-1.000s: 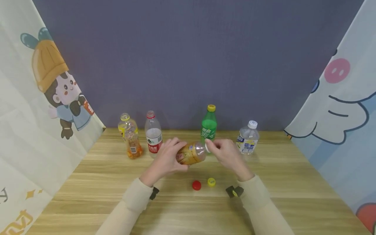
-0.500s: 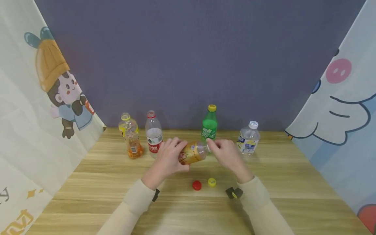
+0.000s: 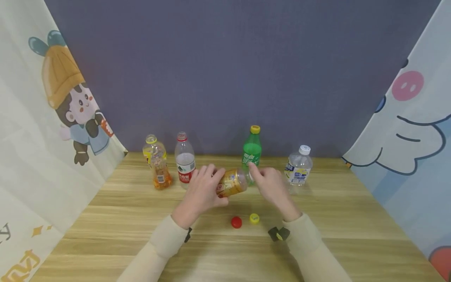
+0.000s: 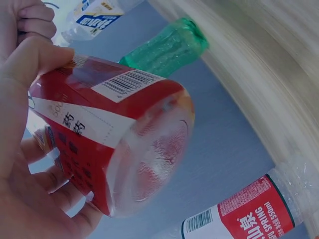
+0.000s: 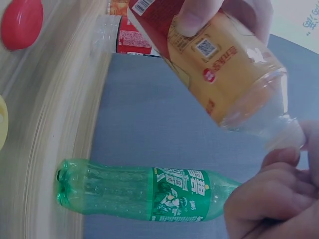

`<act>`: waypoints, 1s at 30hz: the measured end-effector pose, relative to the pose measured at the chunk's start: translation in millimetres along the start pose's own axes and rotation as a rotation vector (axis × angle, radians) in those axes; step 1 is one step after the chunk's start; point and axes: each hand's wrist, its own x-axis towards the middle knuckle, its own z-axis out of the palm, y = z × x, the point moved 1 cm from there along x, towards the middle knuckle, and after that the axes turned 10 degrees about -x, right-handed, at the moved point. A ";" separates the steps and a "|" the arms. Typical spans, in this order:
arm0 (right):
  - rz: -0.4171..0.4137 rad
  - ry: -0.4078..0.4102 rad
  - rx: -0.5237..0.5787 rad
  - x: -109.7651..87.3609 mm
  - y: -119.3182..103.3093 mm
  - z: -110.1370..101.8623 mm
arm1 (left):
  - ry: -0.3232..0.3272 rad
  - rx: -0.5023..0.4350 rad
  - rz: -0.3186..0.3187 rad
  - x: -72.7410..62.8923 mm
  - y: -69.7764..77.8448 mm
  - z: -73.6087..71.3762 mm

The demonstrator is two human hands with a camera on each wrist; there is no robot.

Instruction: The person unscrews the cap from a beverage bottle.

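My left hand (image 3: 202,192) grips a plastic bottle (image 3: 232,183) with a yellow-orange and red label, holding it tilted above the table with its neck to the right. In the left wrist view the thumb and fingers wrap the red part of the label, and the bottle's clear base faces the camera. At the neck, my right hand (image 3: 273,188) pinches the whitish cap (image 5: 289,137) between thumb and curled fingers. Those fingers hide part of the cap, so whether it is loose cannot be told. Behind the hands stands a green bottle (image 3: 251,150) with a yellow cap.
Uncapped bottles stand at the left: one with orange liquid (image 3: 160,172) and one with a red-and-white label (image 3: 184,164). A clear bottle with a white cap (image 3: 298,166) stands at the right. A red cap (image 3: 236,222) and a yellow cap (image 3: 254,218) lie on the wooden table (image 3: 225,254).
My right hand has turned slightly at the bottle's neck, its thumb now pointing higher. The left hand keeps its grip and the bottle stays almost in place.
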 end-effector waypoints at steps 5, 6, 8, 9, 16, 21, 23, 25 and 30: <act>-0.048 0.040 0.057 1.3 -0.1 -1.4 | 0.021 -0.015 0.033 0.4 0.4 -1.9; -0.059 0.044 0.063 1.5 0.1 -1.6 | 0.024 -0.019 0.041 0.6 0.5 -2.0; -0.071 0.046 0.078 1.4 0.7 -2.1 | 0.026 -0.023 0.054 0.9 0.8 -2.3; -0.076 0.047 0.081 1.4 0.9 -2.3 | 0.025 -0.026 0.058 1.1 1.0 -2.6; -0.102 0.037 0.104 0.2 2.1 -1.9 | 0.000 -0.039 0.061 2.4 1.4 -6.9; -0.113 0.029 0.127 -0.5 3.7 1.0 | -0.039 -0.052 0.064 3.7 0.4 -7.4; -0.124 0.024 0.146 -0.9 4.2 2.0 | -0.055 -0.063 0.063 3.8 -0.4 -7.1; -0.146 0.019 0.158 -1.1 4.6 2.7 | -0.068 -0.075 0.061 3.5 -1.2 -7.0; -0.260 0.043 0.117 -1.0 6.6 1.6 | -0.119 -0.153 0.052 2.6 -3.0 -6.9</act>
